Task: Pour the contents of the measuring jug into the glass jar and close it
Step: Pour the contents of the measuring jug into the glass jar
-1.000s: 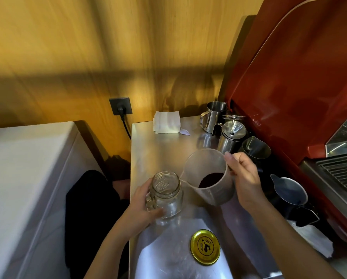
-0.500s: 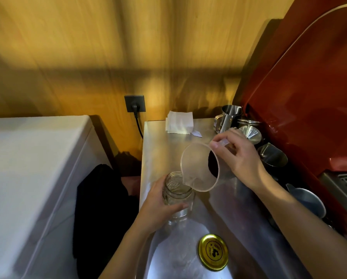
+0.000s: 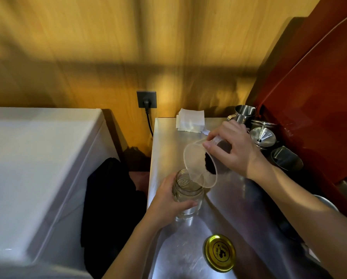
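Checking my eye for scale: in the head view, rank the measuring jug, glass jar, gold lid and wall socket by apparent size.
1. measuring jug
2. glass jar, near the jug's size, partly hidden
3. gold lid, nearer the camera
4. wall socket

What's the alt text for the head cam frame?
The right hand tips a clear plastic measuring jug of dark grounds over the open clear glass jar, which the left hand steadies on the stainless steel counter. The jar's round gold metal lid lies on the counter nearer the camera.

clear glass jar, gold lid, dark grounds, red machine
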`<state>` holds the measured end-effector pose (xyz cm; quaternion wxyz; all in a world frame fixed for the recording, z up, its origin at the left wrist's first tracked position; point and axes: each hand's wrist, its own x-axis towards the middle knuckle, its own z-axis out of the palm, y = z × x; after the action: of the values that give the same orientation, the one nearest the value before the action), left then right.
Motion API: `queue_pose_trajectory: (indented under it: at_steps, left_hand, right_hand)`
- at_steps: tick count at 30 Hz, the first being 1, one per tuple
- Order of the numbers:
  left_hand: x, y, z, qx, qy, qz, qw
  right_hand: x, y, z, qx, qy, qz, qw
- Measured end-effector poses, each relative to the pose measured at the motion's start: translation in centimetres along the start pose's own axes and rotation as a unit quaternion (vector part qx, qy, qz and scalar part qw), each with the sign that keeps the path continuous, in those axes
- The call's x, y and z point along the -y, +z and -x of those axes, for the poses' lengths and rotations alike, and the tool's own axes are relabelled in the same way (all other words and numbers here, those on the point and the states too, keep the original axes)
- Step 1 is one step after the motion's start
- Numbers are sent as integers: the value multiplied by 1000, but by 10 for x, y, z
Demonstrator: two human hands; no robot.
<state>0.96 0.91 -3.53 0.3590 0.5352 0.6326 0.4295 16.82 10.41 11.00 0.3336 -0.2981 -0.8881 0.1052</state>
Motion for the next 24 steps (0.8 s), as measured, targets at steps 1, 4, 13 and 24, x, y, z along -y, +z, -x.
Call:
queue_pose_trajectory:
  at_steps: [1,4,13,24]
  left_hand:
    - [0,0,0,0,-1,1,1000]
    - [0,1,-1,-3,-3,1,1000]
    - [-2,1,-2,-3,-2,16,1000]
    - [-4,-1,-2,2,-10,21,1000]
  right_hand:
    - [0,1,-1,5,-6,5,1000]
    - [1,3,-3,11,-23,11,1000]
    - [4,5,-10,38,-75,45,995]
    - [6,10,-14,56,-114,72,989]
